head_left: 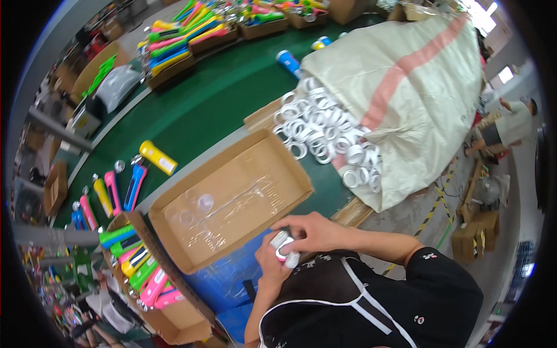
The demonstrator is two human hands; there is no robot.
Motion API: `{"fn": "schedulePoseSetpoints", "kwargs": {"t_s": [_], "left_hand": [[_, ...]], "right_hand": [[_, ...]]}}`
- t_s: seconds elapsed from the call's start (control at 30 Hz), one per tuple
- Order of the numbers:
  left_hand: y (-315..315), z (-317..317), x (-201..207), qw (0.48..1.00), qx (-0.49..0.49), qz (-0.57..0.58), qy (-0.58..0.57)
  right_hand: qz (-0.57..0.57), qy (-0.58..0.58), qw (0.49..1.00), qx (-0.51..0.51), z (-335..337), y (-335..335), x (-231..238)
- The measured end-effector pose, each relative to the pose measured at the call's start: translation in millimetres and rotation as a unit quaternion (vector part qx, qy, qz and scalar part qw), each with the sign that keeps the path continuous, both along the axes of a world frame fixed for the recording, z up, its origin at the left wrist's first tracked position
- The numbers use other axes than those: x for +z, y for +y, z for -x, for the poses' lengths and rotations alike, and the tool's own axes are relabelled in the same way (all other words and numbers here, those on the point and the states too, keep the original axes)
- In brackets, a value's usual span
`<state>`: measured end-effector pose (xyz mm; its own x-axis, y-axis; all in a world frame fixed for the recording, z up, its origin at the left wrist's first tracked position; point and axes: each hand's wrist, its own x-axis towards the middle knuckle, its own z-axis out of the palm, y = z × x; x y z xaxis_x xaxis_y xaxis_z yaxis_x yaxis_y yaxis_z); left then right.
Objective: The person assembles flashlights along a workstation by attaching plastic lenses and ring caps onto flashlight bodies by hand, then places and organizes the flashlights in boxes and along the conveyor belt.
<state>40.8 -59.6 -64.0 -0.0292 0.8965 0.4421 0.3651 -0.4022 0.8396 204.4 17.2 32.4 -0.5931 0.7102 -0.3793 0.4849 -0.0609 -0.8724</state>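
Note:
Close to my chest, both hands come together on a small silver-and-white part with a white ring [284,250]. My left hand [268,264] is wrapped around it from below and the left. From the right, my right hand [319,231] has its thumb and fingers closed on the upper side of it. The fingers hide much of the part, so its full shape cannot be made out. Just beyond my hands lies a shallow cardboard tray [174,246] holding a few clear round discs [205,202].
White rings [316,124] spill from a large woven sack [423,81] at the right. Colourful flashlights fill a cardboard box [191,307] at the lower left. More flashlights, including a yellow one [158,158], lie on the green belt [232,78]. A person [510,124] stands far right.

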Motion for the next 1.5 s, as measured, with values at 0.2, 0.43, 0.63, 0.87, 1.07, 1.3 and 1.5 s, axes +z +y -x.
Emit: {"fn": "schedulePoseSetpoints", "kwargs": {"t_s": [0.2, 0.43, 0.63, 0.87, 1.07, 1.3, 1.5], "left_hand": [[-6.8, -5.4, -1.2, 0.988, 0.064, 0.095, -0.103], [16.0, 8.6, 20.1, 0.955, 0.07, 0.116, -0.264], [9.0, -2.1, 68.8, 0.608, 0.052, 0.414, -0.676], [2.5, -20.5, 57.3, 0.74, -0.041, 0.381, -0.553], [-4.0, -26.3, 41.9, 0.742, 0.005, 0.392, -0.544], [-10.9, -2.7, 32.6, 0.7, -0.047, 0.376, -0.606], [0.5, 10.2, 44.3, 0.844, -0.138, 0.333, -0.397]], "right_hand": [[-0.215, -0.096, 0.956, -0.174, -68.7, 7.0, -17.4], [-0.426, -0.377, 0.822, -0.035, -139.0, 2.9, -82.8], [-0.131, -0.082, 0.967, -0.202, -81.8, 15.1, -33.0], [-0.08, 0.287, 0.933, -0.2, -30.5, -16.3, -25.7], [-0.245, 0.095, 0.959, -0.107, -11.1, -39.4, -16.3], [-0.147, 0.167, 0.967, -0.12, 2.0, -29.5, -27.8], [-0.067, 0.039, 0.997, -0.016, -5.8, 0.6, -1.4]]}}
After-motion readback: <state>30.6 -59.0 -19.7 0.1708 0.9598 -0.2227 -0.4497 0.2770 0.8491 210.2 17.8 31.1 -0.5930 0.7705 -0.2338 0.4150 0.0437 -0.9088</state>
